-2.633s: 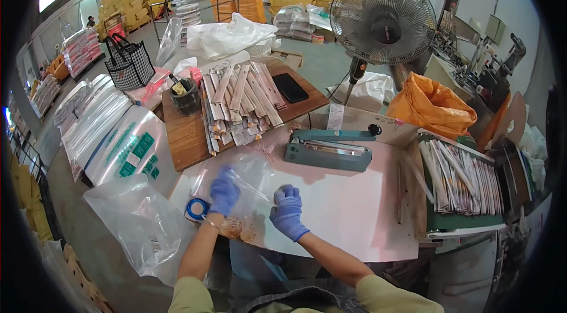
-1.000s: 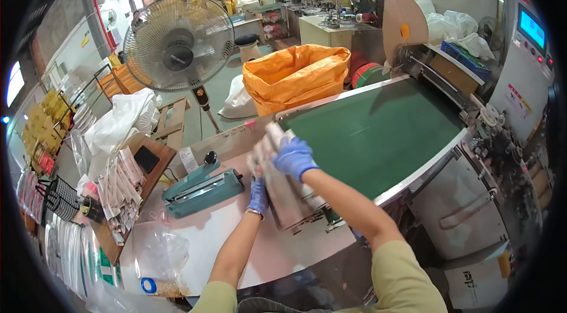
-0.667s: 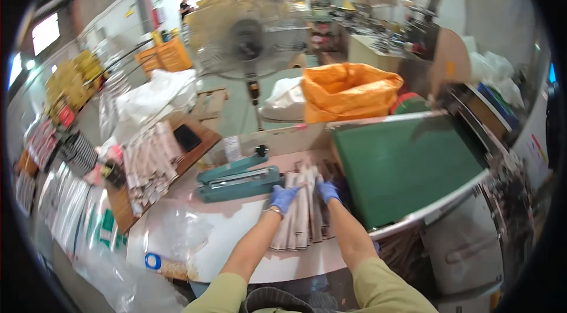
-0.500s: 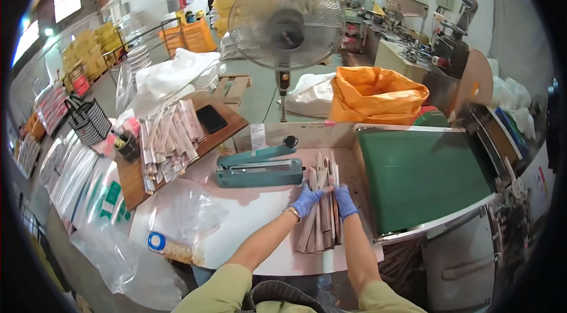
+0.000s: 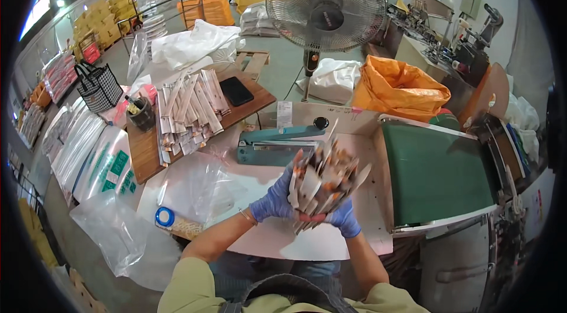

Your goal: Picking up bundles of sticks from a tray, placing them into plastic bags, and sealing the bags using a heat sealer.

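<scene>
A thick bundle of long, flat, pale strips with brownish marks (image 5: 322, 186) stands raised over the white worktop, ends fanned toward me. My left hand (image 5: 273, 198), in a blue glove with bare fingertips, is wrapped round the bundle's left side. My right hand (image 5: 344, 219), gloved the same way, closes on its lower right. Just behind the bundle is a teal impulse sealer (image 5: 274, 149), partly covered by it. What the strips are made of I cannot tell.
On a brown board (image 5: 142, 156) at the left lie more strips (image 5: 192, 109), a black phone (image 5: 236, 91) and a pen cup (image 5: 140, 115). Clear plastic bags (image 5: 204, 186) and a blue tape roll (image 5: 165, 217) lie nearer. A green conveyor belt (image 5: 437, 171) stands right, a fan (image 5: 326, 15) behind.
Both hands have lifted the bundle off the worktop and tipped it so that its ends face me. The view has shifted, with the surroundings now further right and higher.
</scene>
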Demonstrator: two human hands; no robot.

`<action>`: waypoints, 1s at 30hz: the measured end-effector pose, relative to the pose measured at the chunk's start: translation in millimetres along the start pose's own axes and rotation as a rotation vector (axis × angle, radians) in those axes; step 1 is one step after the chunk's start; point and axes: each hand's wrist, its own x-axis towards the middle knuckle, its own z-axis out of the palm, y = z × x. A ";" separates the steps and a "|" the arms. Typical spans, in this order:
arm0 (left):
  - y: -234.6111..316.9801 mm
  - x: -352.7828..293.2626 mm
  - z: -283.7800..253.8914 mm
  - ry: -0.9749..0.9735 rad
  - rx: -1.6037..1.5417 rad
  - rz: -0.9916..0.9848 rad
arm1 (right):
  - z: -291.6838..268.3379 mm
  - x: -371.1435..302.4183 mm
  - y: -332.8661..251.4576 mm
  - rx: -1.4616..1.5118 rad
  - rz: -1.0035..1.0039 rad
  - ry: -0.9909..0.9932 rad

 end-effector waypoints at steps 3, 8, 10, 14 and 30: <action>-16.1 -17.1 2.7 0.001 -0.373 -0.054 | 40.6 2.2 -71.3 0.394 -0.171 0.059; -0.9 -29.1 27.2 0.057 -0.337 -0.083 | 39.5 1.0 -82.4 0.103 -0.325 0.025; -17.4 -43.1 23.8 0.068 -0.427 -0.236 | 52.0 4.9 -88.2 -0.023 -0.419 0.062; 7.3 -74.2 18.3 0.080 -0.670 -0.632 | 74.0 9.5 -93.5 0.055 0.027 0.073; -37.7 -253.7 -122.8 0.561 1.351 -0.651 | 189.8 8.5 -1.2 0.642 0.649 -0.564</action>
